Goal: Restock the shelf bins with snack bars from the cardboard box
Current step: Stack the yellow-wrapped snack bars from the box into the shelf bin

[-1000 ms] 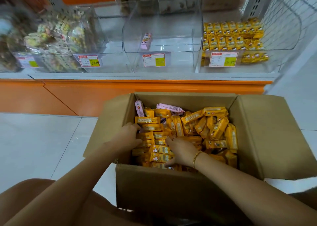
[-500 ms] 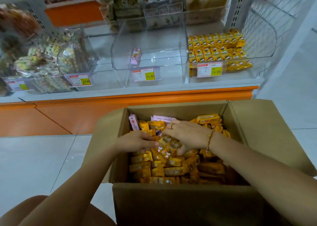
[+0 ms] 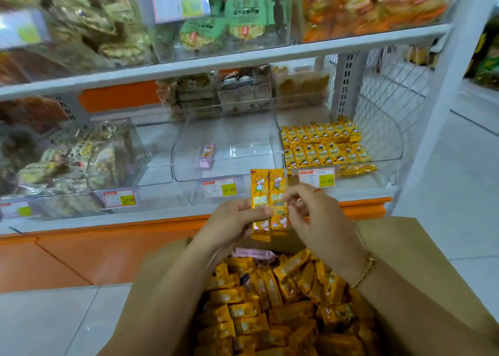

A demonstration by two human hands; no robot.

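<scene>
On my feed both hands are raised above the open brown cardboard box (image 3: 421, 261), in front of the lowest shelf; between them stand two slim yellow foil-wrapped snack bars (image 3: 268, 201), upright and side by side, their long edges touching. The left hand (image 3: 232, 223) grips the pair from the left, thumb laid across the front of the wrappers, fingers curled behind; the right hand (image 3: 316, 215) pinches the right-hand bar about halfway up between thumb and fingertips, with a gold bead bracelet (image 3: 364, 272) on its wrist. Below the hands I see the box heaped with loose yellow bars (image 3: 270, 309) of the same kind; a few pink-wrapped bars (image 3: 253, 254) lie at its far edge. Behind the held pair sits a clear plastic middle bin (image 3: 186, 150) with a curved front, and one pink bar (image 3: 207, 157) stands inside it towards the left; the clear right bin (image 3: 388, 145) beside it carries neat rows of yellow packets (image 3: 324, 145); the left bin (image 3: 135, 150) is packed with pale mixed snack packets. White price tags (image 3: 219, 188) with yellow patches hang on the bin fronts; an orange base panel (image 3: 108, 247) runs under the shelf.
</scene>
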